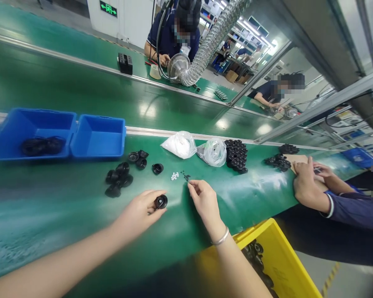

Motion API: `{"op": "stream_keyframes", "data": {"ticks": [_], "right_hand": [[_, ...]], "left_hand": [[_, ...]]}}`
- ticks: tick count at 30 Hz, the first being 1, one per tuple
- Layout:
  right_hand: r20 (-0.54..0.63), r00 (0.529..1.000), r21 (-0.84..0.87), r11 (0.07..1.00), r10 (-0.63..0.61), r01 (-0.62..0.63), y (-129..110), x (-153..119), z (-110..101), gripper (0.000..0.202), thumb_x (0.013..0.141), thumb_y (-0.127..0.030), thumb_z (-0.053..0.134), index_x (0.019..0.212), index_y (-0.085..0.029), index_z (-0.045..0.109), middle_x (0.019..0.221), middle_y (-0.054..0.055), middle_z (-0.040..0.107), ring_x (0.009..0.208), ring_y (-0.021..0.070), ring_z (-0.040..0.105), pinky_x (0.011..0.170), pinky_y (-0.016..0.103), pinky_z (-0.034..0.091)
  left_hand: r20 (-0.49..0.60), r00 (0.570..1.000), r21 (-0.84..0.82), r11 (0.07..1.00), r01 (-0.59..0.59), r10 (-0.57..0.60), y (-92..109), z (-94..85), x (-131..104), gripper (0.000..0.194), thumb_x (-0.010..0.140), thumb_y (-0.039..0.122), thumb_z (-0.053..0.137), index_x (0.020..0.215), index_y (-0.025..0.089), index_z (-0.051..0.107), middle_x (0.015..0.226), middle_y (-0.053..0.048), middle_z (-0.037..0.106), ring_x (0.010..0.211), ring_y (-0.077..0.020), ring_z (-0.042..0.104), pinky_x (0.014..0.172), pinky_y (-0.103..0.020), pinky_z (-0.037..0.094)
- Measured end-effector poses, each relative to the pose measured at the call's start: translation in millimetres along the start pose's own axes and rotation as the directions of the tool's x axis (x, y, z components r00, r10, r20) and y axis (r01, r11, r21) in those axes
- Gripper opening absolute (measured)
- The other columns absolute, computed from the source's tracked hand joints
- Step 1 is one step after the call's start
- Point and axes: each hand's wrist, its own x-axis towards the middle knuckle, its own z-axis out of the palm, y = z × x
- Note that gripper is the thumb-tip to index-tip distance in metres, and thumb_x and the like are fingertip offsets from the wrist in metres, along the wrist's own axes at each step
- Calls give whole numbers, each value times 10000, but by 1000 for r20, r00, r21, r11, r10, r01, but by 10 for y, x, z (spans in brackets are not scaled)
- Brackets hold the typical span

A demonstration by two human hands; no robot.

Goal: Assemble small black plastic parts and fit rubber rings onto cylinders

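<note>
My left hand (144,207) is closed around a round black plastic housing (161,201), its open end turned up toward me and a small light spot inside. My right hand (205,200) has its thumb and index finger pinched together at the edge of a little pile of small black pieces (187,177). Whatever lies between those fingertips is too small to make out. Beside that pile are small white pieces (174,176). A single black housing (157,168) lies further back, with more black housings (119,178) grouped to the left.
Two blue bins, one holding black parts (43,146) and one on its right (98,155), stand at the back left. Two plastic bags (182,145) and stacked black parts (236,155) line the rear. A yellow crate (282,248) is low right; a co-worker's hands (311,176) work beyond.
</note>
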Motion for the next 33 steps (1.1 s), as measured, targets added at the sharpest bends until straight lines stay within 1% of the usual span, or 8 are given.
{"op": "stream_keyframes", "data": {"ticks": [2, 4, 9, 13, 21, 24, 27, 33], "right_hand": [[13, 1000, -35, 999, 9, -9, 122, 54, 24, 160, 908, -293, 518, 901, -177, 629, 756, 43, 606, 676, 180, 574, 641, 308, 483], [15, 1000, -55, 998, -7, 8, 155, 78, 55, 153, 910, -280, 510, 907, -173, 620, 769, 49, 598, 689, 184, 568, 645, 309, 476], [25, 998, -111, 992, -49, 51, 75, 80, 90, 160, 929, -225, 465, 823, -184, 578, 790, 56, 584, 726, 190, 572, 664, 306, 464], [29, 994, -138, 985, -104, 107, 77, 72, 88, 171, 941, -221, 446, 826, -185, 567, 793, 59, 577, 733, 194, 568, 670, 312, 468], [89, 986, -181, 972, -139, 153, 57, 18, 63, 158, 951, -207, 440, 967, -146, 585, 855, 81, 577, 784, 204, 581, 737, 335, 496], [78, 988, -166, 976, -130, 142, 64, 15, 62, 158, 950, -222, 446, 948, -153, 587, 849, 79, 579, 774, 202, 580, 727, 334, 500], [58, 990, -146, 980, -130, 138, 72, 45, 81, 170, 949, -240, 447, 921, -156, 591, 840, 80, 586, 766, 202, 584, 715, 331, 500], [52, 992, -97, 988, -119, 124, 73, 114, 117, 164, 941, -239, 456, 879, -173, 592, 834, 72, 602, 762, 197, 585, 696, 318, 483]], "left_hand": [[13, 999, 24, 999, 31, -32, -1, -2, 9, 372, 752, 272, 689, 1124, 260, 689, 1069, -89, 616, 680, -184, 624, 664, -288, 522], [25, 999, 40, 998, 43, -44, -7, -2, 19, 378, 758, 288, 680, 1135, 257, 682, 1090, -96, 611, 721, -201, 642, 694, -302, 536], [54, 996, 45, 996, 73, -76, -20, 1, 33, 387, 783, 311, 643, 1167, 259, 656, 1145, -101, 585, 814, -231, 666, 789, -350, 554], [67, 994, 26, 996, 88, -89, -15, -5, 35, 383, 789, 307, 637, 1169, 261, 648, 1139, -94, 579, 856, -237, 672, 827, -359, 556], [61, 997, 55, 998, 44, -47, -66, -7, 33, 388, 785, 315, 647, 1168, 258, 643, 1130, -91, 592, 826, -226, 669, 808, -361, 566], [77, 996, 109, 994, 31, -39, -86, -14, 34, 399, 795, 332, 630, 1188, 264, 622, 1146, -84, 590, 786, -206, 663, 798, -363, 570], [95, 995, 151, 988, 26, -41, -85, -22, 41, 408, 809, 347, 604, 1208, 264, 595, 1161, -78, 581, 814, -199, 660, 808, -357, 571], [112, 992, 186, 982, 35, -56, -60, -30, 58, 404, 818, 348, 589, 1212, 255, 586, 1176, -78, 569, 806, -183, 653, 806, -343, 573]]}}
